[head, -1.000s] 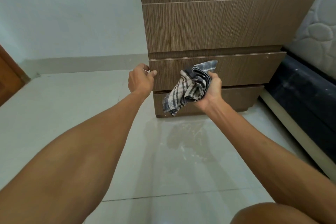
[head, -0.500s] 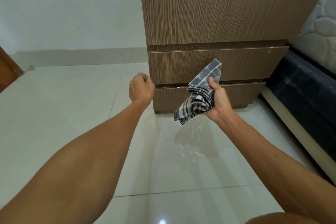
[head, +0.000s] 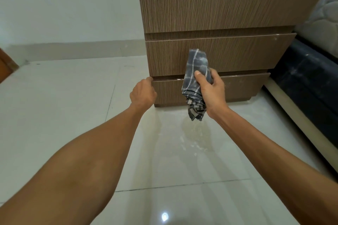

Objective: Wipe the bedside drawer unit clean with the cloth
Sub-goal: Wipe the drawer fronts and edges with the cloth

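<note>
The brown wood-grain bedside drawer unit (head: 228, 5) stands on the floor ahead of me. My right hand (head: 210, 93) is shut on a bunched grey checked cloth (head: 197, 64), held upright in front of the gap between the middle drawer (head: 241, 55) and the bottom drawer (head: 241, 87). The cloth's top end lies over the middle drawer front, and its tail hangs below my fist. My left hand (head: 142, 93) is at the top left corner of the bottom drawer, fingers curled round its edge. The unit's top is out of view.
A dark bed base (head: 311, 78) with a quilted mattress (head: 320, 20) stands tight against the unit's right side. Glossy pale floor tiles (head: 164, 151) spread in front and to the left. A white wall (head: 64, 5) runs behind, with a wooden door edge (head: 5, 67) at far left.
My left hand dropped from the middle drawer's left edge to the bottom drawer's corner. My right hand turned the cloth upright and lowered slightly. The view moved closer and lower.
</note>
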